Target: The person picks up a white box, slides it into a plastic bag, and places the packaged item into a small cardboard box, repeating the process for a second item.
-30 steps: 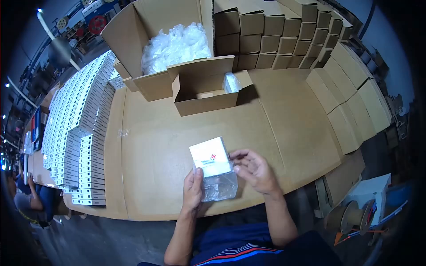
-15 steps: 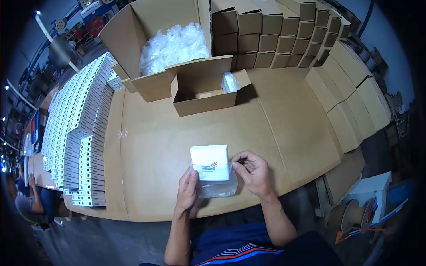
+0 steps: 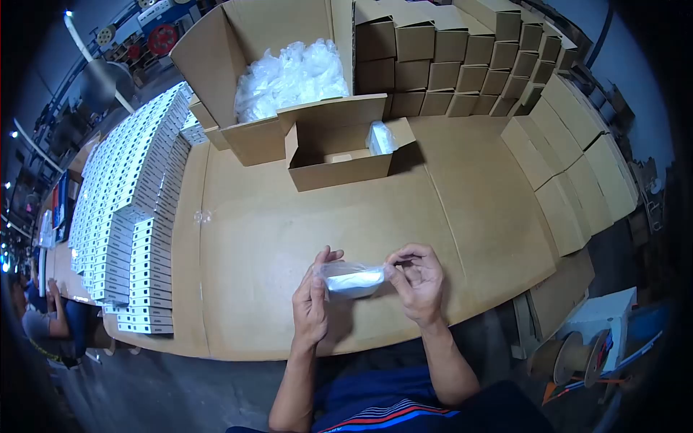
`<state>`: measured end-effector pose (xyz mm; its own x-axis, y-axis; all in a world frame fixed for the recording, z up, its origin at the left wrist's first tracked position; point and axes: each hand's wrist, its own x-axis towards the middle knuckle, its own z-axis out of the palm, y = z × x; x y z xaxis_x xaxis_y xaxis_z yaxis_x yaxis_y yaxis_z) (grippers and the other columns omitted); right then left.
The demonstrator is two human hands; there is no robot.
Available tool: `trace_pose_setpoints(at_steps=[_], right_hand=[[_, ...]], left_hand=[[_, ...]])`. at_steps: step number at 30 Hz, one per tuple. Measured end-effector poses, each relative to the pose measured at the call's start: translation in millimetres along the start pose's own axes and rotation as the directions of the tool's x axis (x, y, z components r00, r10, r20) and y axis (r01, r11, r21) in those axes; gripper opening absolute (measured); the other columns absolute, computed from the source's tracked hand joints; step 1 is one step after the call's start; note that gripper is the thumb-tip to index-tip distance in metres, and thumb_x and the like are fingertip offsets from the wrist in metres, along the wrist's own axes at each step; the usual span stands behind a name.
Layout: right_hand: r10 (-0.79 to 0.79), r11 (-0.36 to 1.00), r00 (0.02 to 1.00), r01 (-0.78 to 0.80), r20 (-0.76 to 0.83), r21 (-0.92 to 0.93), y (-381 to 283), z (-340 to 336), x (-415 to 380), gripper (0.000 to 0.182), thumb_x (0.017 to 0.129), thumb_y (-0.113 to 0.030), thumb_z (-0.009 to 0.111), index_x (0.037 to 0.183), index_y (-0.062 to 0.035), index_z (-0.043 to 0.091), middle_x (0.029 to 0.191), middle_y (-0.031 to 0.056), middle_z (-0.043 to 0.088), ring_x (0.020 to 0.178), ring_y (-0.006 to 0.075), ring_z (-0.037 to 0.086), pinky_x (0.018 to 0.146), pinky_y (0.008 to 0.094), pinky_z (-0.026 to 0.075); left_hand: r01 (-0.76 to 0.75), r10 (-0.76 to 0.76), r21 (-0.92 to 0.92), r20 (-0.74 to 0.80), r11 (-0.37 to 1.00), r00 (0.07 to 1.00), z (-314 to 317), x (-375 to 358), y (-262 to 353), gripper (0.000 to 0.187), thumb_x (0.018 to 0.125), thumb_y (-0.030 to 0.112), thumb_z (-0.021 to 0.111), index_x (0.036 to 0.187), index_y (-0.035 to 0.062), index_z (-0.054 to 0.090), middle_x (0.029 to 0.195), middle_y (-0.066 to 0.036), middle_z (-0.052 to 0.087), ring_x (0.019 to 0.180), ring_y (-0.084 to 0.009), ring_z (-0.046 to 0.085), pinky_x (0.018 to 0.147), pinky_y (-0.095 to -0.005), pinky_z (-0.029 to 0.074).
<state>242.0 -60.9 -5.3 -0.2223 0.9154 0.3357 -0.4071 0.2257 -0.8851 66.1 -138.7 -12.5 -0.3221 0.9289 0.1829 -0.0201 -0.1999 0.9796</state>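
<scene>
A white box in a clear plastic bag (image 3: 351,280) is held above the near part of the table, tipped so that only a narrow side shows. The film covers it, and its printed face is out of sight. My left hand (image 3: 312,303) grips its left end, thumb in front. At the right end, my right hand (image 3: 417,281) pinches the plastic between thumb and forefinger, the other fingers curled. Beyond my hands stands an open brown carton (image 3: 339,175), with one plastic-wrapped white packet (image 3: 380,138) at its right end.
A big carton (image 3: 253,148) of crumpled clear plastic bags (image 3: 292,81) stands behind. Stacked white boxes (image 3: 137,195) line the left side. Brown cartons (image 3: 447,72) are piled at the back and right (image 3: 570,173). A cable spool (image 3: 570,357) and another person (image 3: 50,317) are off the table.
The white box has tipped from showing its printed face to showing a narrow side, and the film now covers it. Both hands still hold it. The view has shifted slightly.
</scene>
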Motion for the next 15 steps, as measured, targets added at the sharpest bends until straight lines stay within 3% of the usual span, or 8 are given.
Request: trace_pose_setpoints(at_steps=[4,7,8,11,12,15], right_hand=[[0.015,1.000,1.000,-0.015,0.006,0.027,2,-3,-1,0.037,0.090,0.009,0.072,0.122,0.0025,0.053,0.104,0.0103,0.063,0.098,0.0176,0.063,0.091,0.0319,0.053],[0.033,0.981,0.999,-0.037,0.025,0.192,-3,6,5,0.048,0.089,-0.002,0.079,0.128,0.0010,0.052,0.107,0.0101,0.063,0.102,0.0198,0.062,0.096,0.0354,0.051],[0.052,0.967,0.991,-0.081,0.123,0.243,-8,5,9,0.065,0.085,-0.013,0.085,0.137,0.0004,0.049,0.114,0.0106,0.064,0.110,0.0210,0.061,0.101,0.0376,0.048],[0.167,0.982,0.935,-0.128,0.314,-0.142,1,-4,3,0.070,0.085,-0.007,0.085,0.141,0.0018,0.043,0.116,0.0127,0.065,0.116,0.0213,0.060,0.103,0.0363,0.047],[0.311,0.941,0.919,-0.262,0.243,-0.215,-2,0,-1,0.059,0.085,-0.003,0.084,0.134,0.0038,0.051,0.116,0.0115,0.067,0.115,0.0177,0.062,0.101,0.0331,0.049],[0.266,0.958,0.950,-0.242,0.163,-0.156,19,-6,-10,0.046,0.086,0.003,0.080,0.126,0.0035,0.058,0.112,0.0100,0.068,0.109,0.0149,0.064,0.098,0.0297,0.051]], left_hand=[[-0.033,0.026,-0.148,-0.050,0.988,0.998,5,0,-4,0.061,0.113,0.040,0.034,0.153,-0.0063,0.041,0.137,-0.022,0.061,0.126,-0.0311,0.061,0.109,-0.0428,0.046],[-0.003,-0.013,-0.252,-0.062,0.968,0.998,6,1,-5,0.063,0.113,0.040,0.035,0.154,-0.0073,0.035,0.136,-0.020,0.060,0.122,-0.0302,0.062,0.108,-0.0437,0.047],[-0.001,-0.017,-0.275,-0.060,0.961,0.998,7,1,-6,0.063,0.113,0.039,0.035,0.154,-0.0084,0.036,0.136,-0.020,0.060,0.122,-0.0297,0.062,0.108,-0.0431,0.047],[0.015,-0.036,-0.353,-0.054,0.935,0.998,11,2,-3,0.063,0.113,0.038,0.035,0.154,-0.0098,0.034,0.137,-0.020,0.059,0.121,-0.0274,0.061,0.108,-0.0408,0.047],[0.024,-0.046,-0.379,-0.051,0.925,0.998,11,1,-1,0.063,0.113,0.037,0.036,0.155,-0.0100,0.033,0.138,-0.019,0.059,0.121,-0.0265,0.061,0.107,-0.0400,0.047],[0.005,-0.010,-0.283,-0.017,0.959,1.000,10,1,5,0.065,0.112,0.037,0.041,0.156,-0.0094,0.031,0.138,-0.018,0.058,0.121,-0.0236,0.060,0.106,-0.0374,0.046]])
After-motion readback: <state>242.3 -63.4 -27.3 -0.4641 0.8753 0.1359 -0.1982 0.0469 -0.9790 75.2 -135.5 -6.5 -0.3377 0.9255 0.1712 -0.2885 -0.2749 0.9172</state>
